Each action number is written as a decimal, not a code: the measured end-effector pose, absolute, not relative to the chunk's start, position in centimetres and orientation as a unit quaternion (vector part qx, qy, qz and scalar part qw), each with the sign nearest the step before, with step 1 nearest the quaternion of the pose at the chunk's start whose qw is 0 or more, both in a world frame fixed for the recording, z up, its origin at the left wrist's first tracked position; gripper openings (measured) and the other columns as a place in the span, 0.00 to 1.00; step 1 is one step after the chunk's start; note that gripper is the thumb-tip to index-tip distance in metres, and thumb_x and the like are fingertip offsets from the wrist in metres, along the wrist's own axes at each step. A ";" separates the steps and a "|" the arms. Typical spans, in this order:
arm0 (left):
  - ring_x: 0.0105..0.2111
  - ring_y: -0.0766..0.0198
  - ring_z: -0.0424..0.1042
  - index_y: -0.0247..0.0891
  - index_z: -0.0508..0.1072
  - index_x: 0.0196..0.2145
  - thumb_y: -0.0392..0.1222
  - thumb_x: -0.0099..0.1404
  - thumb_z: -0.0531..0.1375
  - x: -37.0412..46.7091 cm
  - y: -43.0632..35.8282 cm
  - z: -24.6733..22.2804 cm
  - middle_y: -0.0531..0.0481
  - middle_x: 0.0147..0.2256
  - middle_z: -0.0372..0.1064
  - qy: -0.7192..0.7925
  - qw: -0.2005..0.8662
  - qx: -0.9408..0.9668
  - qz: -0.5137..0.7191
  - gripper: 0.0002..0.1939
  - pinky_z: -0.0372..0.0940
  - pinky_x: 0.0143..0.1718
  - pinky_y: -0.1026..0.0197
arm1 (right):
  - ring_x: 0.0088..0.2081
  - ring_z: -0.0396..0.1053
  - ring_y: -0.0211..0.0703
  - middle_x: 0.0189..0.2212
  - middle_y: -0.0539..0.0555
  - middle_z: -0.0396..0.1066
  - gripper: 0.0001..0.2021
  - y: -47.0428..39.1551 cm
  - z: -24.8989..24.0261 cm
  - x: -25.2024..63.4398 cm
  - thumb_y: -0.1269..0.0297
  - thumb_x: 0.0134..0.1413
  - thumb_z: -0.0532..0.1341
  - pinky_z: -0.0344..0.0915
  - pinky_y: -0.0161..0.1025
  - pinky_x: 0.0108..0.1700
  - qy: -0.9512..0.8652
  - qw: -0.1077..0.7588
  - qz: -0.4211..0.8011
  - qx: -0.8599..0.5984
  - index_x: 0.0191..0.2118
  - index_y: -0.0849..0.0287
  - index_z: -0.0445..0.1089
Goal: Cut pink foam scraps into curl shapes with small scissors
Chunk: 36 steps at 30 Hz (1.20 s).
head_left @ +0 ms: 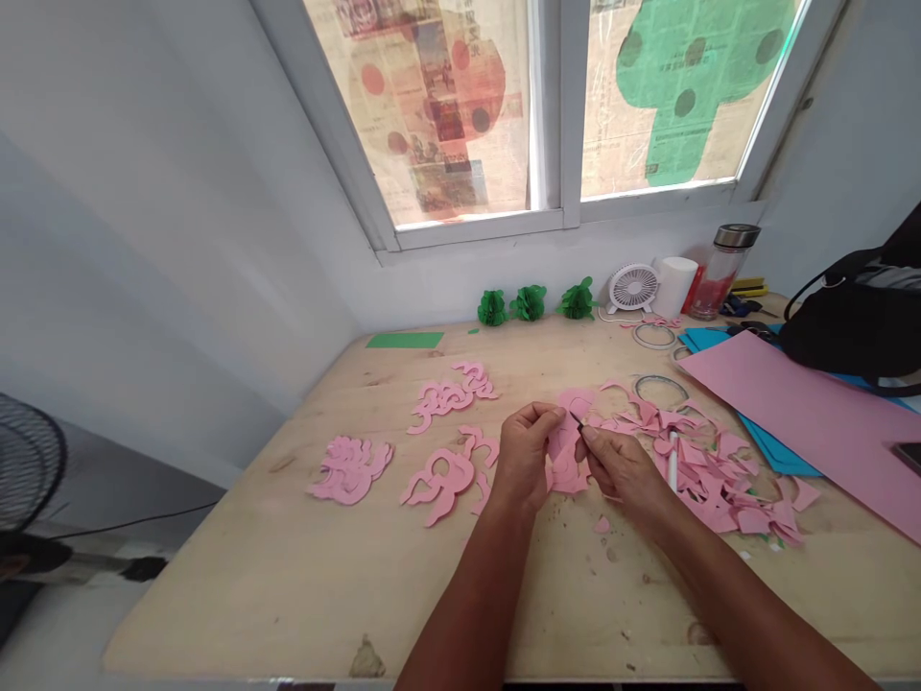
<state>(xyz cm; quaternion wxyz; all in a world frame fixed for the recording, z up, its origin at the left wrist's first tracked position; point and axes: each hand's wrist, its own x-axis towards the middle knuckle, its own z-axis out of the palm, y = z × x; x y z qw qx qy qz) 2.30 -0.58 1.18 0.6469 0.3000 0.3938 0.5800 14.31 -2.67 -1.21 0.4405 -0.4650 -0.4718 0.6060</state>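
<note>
Near the middle of the table, my left hand (529, 446) pinches a sheet of pink paper (559, 443) between thumb and fingers. Closed around what looks like a small pair of scissors (578, 420) is my right hand (620, 465); only dark thin tips show, pointing at the paper, and the handles are hidden. More pink paper (567, 478) lies under and between the hands. Left of them rest curly pink cut-outs (447, 475), another group of pink cut-outs (450, 395) behind, and a stacked pile of pink cut-outs (351, 470).
Pink paper scraps (720, 480) heap right of my right hand, with a roll of tape (660, 389) behind. A large pink sheet (806, 413) overlaps blue sheets (773, 446). Along the wall stand green paper ornaments (531, 302), a small fan (633, 288) and a glass bottle (721, 278).
</note>
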 end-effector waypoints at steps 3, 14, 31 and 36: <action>0.20 0.71 0.61 0.33 0.68 0.20 0.39 0.43 0.66 2.0 -0.4 1.3 0.54 0.19 0.63 0.394 0.663 0.301 0.561 0.10 0.56 0.24 0.67 | 0.13 0.39 0.28 0.11 0.40 0.43 0.20 -2.8 -1.1 14.5 0.48 0.53 0.53 0.36 0.29 0.15 -0.469 0.438 0.616 -0.457 0.25 0.61 0.64; 0.18 0.69 0.63 0.33 0.67 0.20 0.41 0.43 0.66 1.9 -0.7 1.9 0.52 0.17 0.64 0.375 0.691 0.289 0.546 0.12 0.58 0.23 0.64 | 0.13 0.37 0.28 0.11 0.40 0.43 0.19 -2.8 -1.2 14.7 0.48 0.53 0.53 0.35 0.30 0.16 -0.470 0.445 0.626 -0.435 0.27 0.61 0.64; 0.21 0.70 0.62 0.33 0.68 0.22 0.40 0.45 0.66 2.3 -0.6 1.0 0.53 0.20 0.63 0.381 0.667 0.295 0.569 0.11 0.57 0.25 0.65 | 0.14 0.39 0.30 0.12 0.41 0.42 0.21 -2.8 -1.1 14.5 0.45 0.50 0.54 0.36 0.30 0.15 -0.505 0.454 0.548 -0.489 0.23 0.60 0.63; 0.20 0.71 0.58 0.33 0.67 0.21 0.42 0.47 0.65 2.3 -0.5 0.6 0.54 0.19 0.61 0.380 0.669 0.318 0.554 0.11 0.55 0.24 0.66 | 0.15 0.39 0.30 0.12 0.42 0.42 0.21 -2.8 -1.0 14.4 0.45 0.51 0.53 0.36 0.31 0.15 -0.511 0.457 0.541 -0.488 0.22 0.60 0.63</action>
